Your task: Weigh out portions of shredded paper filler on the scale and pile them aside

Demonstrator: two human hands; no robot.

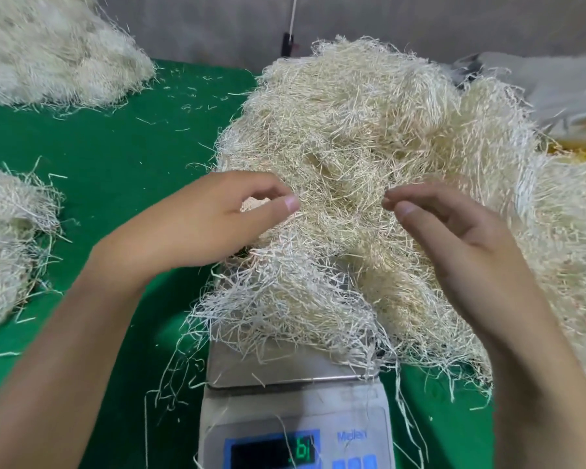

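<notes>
A portion of shredded paper filler (pixel 285 292) lies on the pan of a digital scale (pixel 285 370) on a green bench (pixel 115 157), and its far edge merges into a large loose heap (pixel 369 113). The left hand (pixel 214 221) curls its fingers round a small tuft (pixel 254 204); the right hand (pixel 460 242) holds thumb and fingertips close together, but whether they pinch strands cannot be told. Strands tangled with the heap or trailing off the pan could well falsify the reading.
</notes>
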